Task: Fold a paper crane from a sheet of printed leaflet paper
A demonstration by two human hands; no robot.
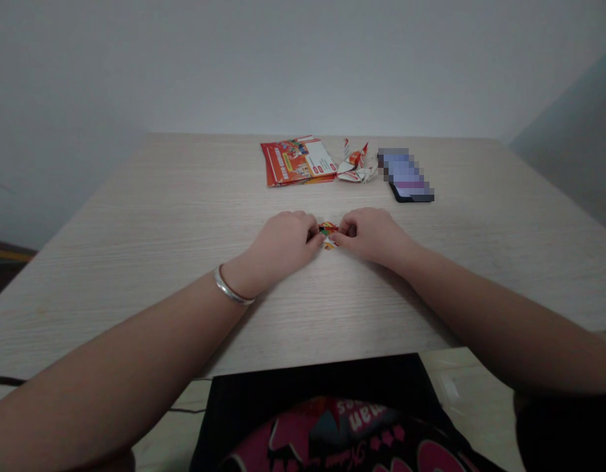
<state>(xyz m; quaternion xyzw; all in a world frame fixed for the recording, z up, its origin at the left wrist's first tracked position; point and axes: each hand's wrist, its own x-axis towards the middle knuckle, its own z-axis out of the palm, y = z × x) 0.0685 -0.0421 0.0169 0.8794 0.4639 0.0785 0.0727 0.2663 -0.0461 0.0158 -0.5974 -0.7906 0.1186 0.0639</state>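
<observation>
Between my two hands, low over the middle of the table, is a small piece of colourful folded paper (328, 229) with red, green, yellow and white on it. My left hand (290, 239), with a silver bangle (229, 288) at the wrist, pinches its left side between thumb and fingers. On the opposite side, my right hand (369, 235) grips it with curled fingers and the thumb pressed toward the middle. The fingers cover much of the paper, so its full shape is hidden.
Behind my hands lies a stack of red and white printed leaflets (298, 160). Beside it sits a folded paper figure (356, 165) in white and red. A phone (406, 176) with a lit, blurred screen rests to its right. The pale wooden table (160, 216) meets a wall at the back.
</observation>
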